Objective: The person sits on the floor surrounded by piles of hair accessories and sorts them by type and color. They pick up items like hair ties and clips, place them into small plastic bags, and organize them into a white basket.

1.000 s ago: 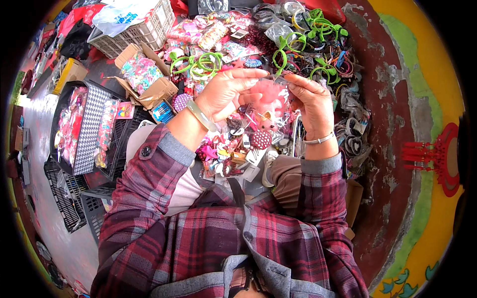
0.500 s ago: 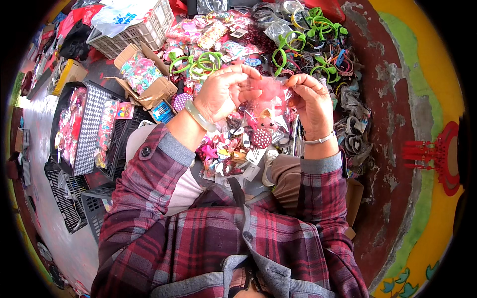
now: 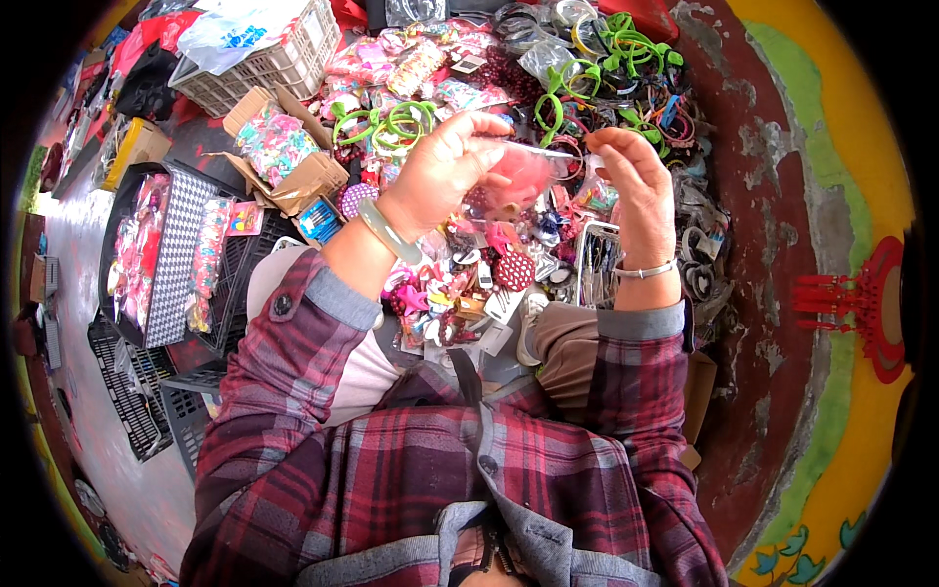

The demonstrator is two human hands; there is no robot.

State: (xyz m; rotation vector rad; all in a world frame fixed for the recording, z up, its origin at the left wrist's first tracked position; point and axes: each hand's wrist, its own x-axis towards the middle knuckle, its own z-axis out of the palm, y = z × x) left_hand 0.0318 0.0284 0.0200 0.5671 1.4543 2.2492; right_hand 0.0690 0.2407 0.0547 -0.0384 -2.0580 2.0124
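Note:
My left hand (image 3: 445, 171), with a pale bangle at its wrist, pinches the top edge of a clear plastic bag (image 3: 562, 154). A fluffy pink hair accessory (image 3: 523, 178) shows through the film, its lower part hard to make out. My right hand (image 3: 636, 181) is just right of the bag's upper corner, thumb and fingertips closed together. Whatever is between those fingertips is too small to tell. Below the hands lies a heap of small hair accessories, among them a dark red polka-dot piece (image 3: 514, 271) and a pink star-shaped piece (image 3: 413, 298).
Green headbands (image 3: 401, 127) and dark hair bands lie in the pile beyond my hands. At left are an open cardboard box (image 3: 328, 176) of packets, a houndstooth-patterned bin (image 3: 176, 254) and black baskets (image 3: 132, 391). A light crate (image 3: 318, 49) stands far left; a painted wall (image 3: 782, 245) curves along the right.
My right hand has moved right and slightly away from the bag's corner. The bag has tilted and lifted in my left hand, uncovering more of the heap and a white wire rack.

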